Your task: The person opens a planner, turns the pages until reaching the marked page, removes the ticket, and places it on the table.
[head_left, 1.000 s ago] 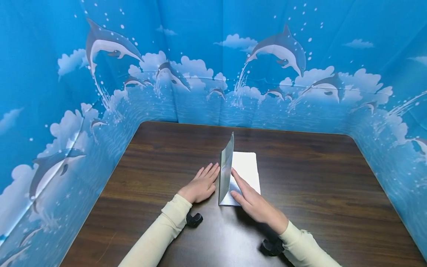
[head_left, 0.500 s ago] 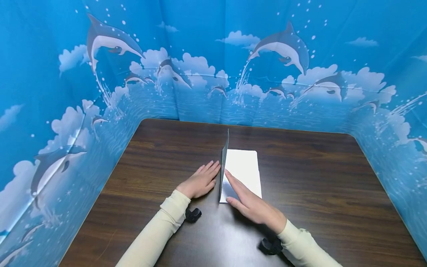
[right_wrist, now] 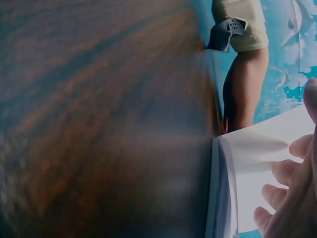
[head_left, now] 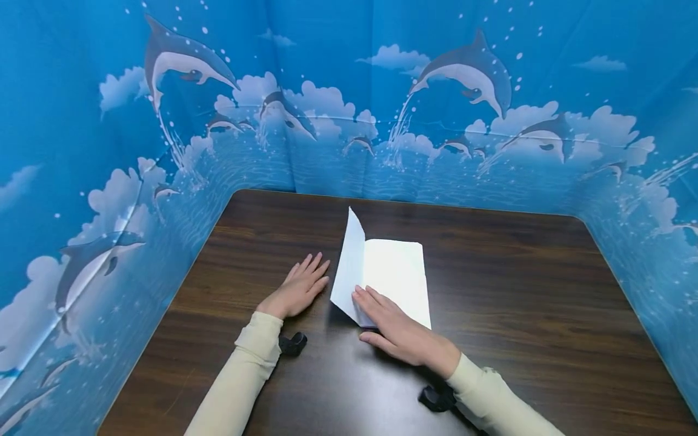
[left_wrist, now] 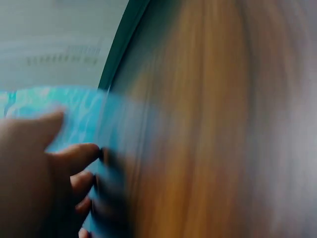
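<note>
A notebook [head_left: 397, 266] with white pages lies on the dark wood table. Its front cover [head_left: 350, 260] leans up and out to the left, white inner side showing. In the left wrist view the outside of that cover [left_wrist: 49, 49] is pale grey with faint print. My right hand [head_left: 398, 330] has its fingers straight, the tips at the fold and the cover's lower inner side. Left of the cover, my left hand [head_left: 300, 286] is palm down at the table with fingers spread, apart from the notebook. The left wrist view is blurred.
The brown table [head_left: 518, 290] stretches out on both sides of the notebook. A blue curtain [head_left: 327, 163] printed with dolphins hangs along the table's back and sides. Black wrist cameras [head_left: 436, 398] sit under both cream sleeves [head_left: 240, 369].
The cover has swung from near upright over to the left, so its white inner side now shows. My left hand has slid left away from it. The right hand's fingers have followed slightly left.
</note>
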Tool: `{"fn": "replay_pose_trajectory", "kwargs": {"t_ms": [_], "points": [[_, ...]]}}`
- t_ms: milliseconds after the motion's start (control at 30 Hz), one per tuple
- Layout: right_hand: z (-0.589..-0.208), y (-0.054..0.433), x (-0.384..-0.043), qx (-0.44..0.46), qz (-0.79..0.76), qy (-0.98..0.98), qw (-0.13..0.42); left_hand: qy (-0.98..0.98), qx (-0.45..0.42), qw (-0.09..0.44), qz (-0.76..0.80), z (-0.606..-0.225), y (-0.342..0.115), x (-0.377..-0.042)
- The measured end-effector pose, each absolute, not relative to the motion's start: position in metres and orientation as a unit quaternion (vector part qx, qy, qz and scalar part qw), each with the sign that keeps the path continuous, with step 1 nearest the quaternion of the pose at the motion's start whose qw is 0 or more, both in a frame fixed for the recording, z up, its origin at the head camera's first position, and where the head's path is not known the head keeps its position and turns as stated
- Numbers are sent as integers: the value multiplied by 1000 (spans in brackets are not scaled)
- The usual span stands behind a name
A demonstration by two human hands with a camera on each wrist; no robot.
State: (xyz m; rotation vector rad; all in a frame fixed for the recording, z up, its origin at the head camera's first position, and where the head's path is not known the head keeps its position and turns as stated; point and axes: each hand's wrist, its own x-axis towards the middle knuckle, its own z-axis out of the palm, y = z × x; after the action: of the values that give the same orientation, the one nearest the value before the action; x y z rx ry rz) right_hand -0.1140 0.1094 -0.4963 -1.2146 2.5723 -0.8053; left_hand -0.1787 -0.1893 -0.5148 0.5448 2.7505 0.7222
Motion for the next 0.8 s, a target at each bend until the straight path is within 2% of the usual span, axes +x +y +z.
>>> {"fn": "replay_pose_trajectory", "kwargs": {"t_ms": [267, 800], "points": [[-501, 103, -112, -416, -229, 872, 123, 936, 154, 101, 301, -515, -219, -167], [-503, 97, -111, -398, -198, 881, 162, 907, 163, 78, 380, -511, -232, -165]]}}
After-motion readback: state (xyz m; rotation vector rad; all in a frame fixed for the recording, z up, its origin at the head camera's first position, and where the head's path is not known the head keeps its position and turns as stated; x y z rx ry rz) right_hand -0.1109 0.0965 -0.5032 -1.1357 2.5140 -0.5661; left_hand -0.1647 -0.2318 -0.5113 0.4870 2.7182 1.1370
